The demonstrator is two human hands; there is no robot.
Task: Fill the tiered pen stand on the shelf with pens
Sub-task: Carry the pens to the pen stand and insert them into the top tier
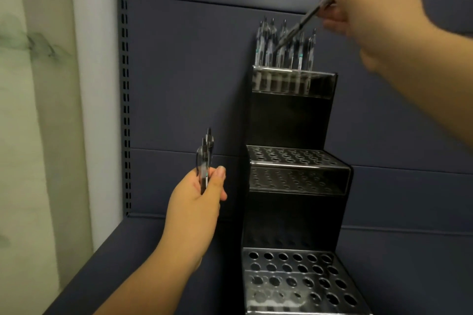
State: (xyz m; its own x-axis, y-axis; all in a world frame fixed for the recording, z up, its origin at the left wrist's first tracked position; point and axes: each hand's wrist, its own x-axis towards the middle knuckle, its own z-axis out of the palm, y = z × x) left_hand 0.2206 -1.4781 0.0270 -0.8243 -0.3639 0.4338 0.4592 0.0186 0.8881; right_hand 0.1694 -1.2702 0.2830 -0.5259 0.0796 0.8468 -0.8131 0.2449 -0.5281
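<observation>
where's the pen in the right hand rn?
Head view, upper right: the right hand pinches a single pen, slanted, its lower tip among the pens standing in the stand's top tier.

Black pen stand (289,120), clear-barrelled pens (281,46), slate-blue shelf (179,71), grey-veined wall (30,84)

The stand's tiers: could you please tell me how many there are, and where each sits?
3. The top tier holds pens at the back, the empty middle tier sits below it, and the empty bottom tier is nearest the camera.
</observation>
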